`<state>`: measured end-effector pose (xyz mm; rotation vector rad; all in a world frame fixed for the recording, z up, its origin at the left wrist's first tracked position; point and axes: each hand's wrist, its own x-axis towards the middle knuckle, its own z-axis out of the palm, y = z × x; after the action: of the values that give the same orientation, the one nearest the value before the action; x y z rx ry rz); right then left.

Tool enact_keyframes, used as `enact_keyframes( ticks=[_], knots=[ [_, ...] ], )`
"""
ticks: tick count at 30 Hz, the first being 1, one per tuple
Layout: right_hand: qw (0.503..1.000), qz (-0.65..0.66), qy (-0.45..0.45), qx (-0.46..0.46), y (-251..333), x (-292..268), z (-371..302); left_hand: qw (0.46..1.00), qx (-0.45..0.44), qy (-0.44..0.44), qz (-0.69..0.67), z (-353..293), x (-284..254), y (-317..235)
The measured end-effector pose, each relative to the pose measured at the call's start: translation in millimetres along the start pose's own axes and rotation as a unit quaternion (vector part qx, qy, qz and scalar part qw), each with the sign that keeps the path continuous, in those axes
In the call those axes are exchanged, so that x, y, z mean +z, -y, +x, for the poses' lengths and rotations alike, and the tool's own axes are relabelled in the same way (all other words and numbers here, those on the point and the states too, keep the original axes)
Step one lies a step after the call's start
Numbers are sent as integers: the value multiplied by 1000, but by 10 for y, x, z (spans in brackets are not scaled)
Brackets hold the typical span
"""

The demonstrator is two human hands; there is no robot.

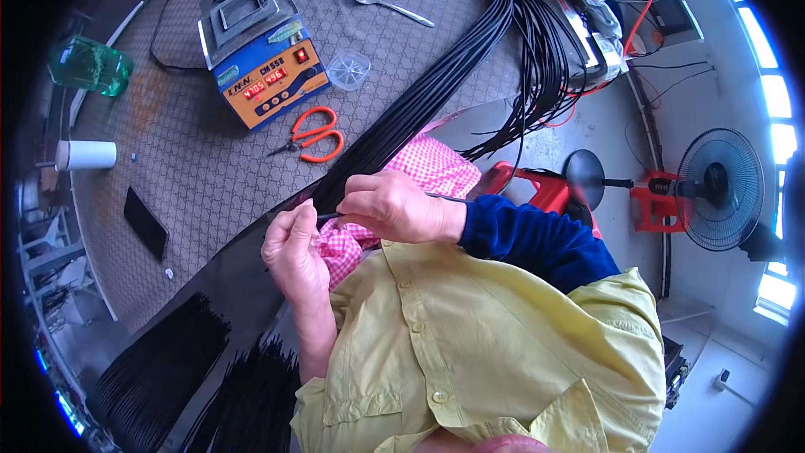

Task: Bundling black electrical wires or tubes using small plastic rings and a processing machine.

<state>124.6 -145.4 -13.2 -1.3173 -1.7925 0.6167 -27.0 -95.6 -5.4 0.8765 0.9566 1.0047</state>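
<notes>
In front of my chest, my left hand (295, 253) is closed, with thumb and fingers pinched on a thin black cable (327, 217). Just to its right, my right hand (401, 208) wraps round the same cable, which comes out again past the wrist. The cable's tip at my left fingers is too small to make out. Beyond my hands, a thick bundle of black cables (436, 75) runs across the table's edge. A pink checked cloth (432, 164) lies under and behind my hands.
On the patterned table (193, 176) are orange-handled snips (317, 136), an orange and blue solder pot (272, 75), a clear round dish (349, 71), a spoon (390, 6), a black phone (146, 225), a white cup (88, 155) and a green bottle (92, 65). A fan (719, 189) stands at right.
</notes>
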Motion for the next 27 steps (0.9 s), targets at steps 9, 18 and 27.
enact_keyframes(
  ticks=[9,18,27],
  knots=[
    [942,278,56,177,-54,-24,-19,912,-184,104,-352,273,-209,187],
    [768,502,64,392,-79,-150,28,969,-137,100,-181,130,-129,107],
    [906,319,65,270,-42,-83,70,973,-116,46,-196,215,-76,187]
  ],
)
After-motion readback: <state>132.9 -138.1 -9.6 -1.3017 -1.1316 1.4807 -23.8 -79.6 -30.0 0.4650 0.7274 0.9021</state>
